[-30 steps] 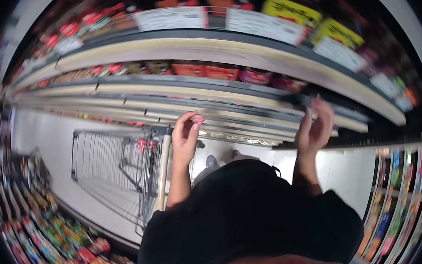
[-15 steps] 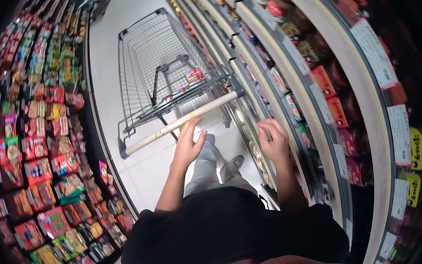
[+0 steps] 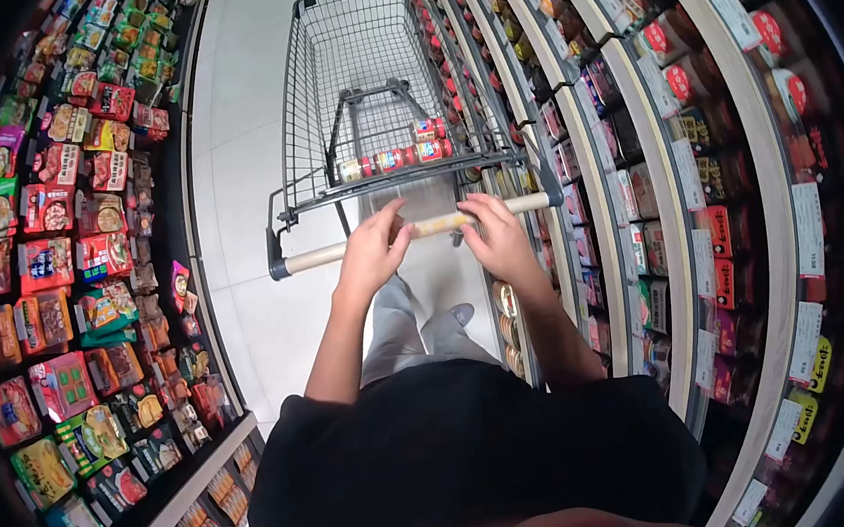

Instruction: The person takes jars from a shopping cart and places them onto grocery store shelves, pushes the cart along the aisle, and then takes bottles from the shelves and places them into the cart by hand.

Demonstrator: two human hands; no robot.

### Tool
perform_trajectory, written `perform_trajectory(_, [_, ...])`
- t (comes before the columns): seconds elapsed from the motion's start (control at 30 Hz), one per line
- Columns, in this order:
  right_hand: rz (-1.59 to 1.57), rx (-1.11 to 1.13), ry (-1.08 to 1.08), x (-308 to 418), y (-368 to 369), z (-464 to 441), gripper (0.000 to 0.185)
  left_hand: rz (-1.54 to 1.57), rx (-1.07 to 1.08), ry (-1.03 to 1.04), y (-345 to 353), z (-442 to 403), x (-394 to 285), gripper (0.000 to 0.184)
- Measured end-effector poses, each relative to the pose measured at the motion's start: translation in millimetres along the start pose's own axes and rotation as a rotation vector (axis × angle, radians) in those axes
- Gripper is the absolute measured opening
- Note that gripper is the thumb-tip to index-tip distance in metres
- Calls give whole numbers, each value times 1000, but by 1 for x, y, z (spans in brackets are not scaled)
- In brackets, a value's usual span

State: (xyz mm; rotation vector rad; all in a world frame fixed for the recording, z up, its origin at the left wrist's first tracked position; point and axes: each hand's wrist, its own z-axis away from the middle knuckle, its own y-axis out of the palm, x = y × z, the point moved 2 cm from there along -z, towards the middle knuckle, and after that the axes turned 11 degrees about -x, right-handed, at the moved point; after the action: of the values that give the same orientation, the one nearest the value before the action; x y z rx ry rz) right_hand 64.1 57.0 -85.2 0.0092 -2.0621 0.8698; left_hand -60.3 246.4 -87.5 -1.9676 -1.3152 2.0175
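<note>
In front of me is a wire shopping cart [image 3: 301, 113] with a pale bar handle [image 3: 316, 260]. My left hand [image 3: 372, 245] lies loosely around the handle left of its middle, thumb on the near side and fingers over the far side. Right of the middle, my right hand [image 3: 496, 241] takes the handle the same way, its fingers bent over it. A worn yellow mark [image 3: 436, 226] shows on the bar between the hands. At the cart's near end sit several jars [image 3: 390, 159] with red and white labels. The undersides of both hands are hidden.
Shelves of packaged food [image 3: 61, 265] line the left side, with a lower ledge [image 3: 187, 505] near me. On the right, tiered shelves [image 3: 678, 146] with jars and price tags run close beside the cart. Pale floor [image 3: 235, 129] stretches ahead along the aisle.
My right hand has moved from beside the right shelves onto the cart handle. My left hand has closed loosely around the bar. The view has turned, and the cart appears farther right and straighter.
</note>
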Motion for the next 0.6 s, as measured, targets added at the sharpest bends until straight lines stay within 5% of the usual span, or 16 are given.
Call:
perform_trajectory(0.1, [9,31,-10,1,23,-9,26,218,132,-139,-8,-8,12,37])
perform_trajectory(0.23, [-69,121,9,23,50,-30,23,317,312,-32,-31,-26,11,39])
perform_trajectory(0.43, [-37,260,12,57,83,-71,21,311,143,152,-72,-93,47,37])
perform_trajectory(0.6, [-9,250,83,54,89,-96,22,401,-28,-75,-90,-102,85,37])
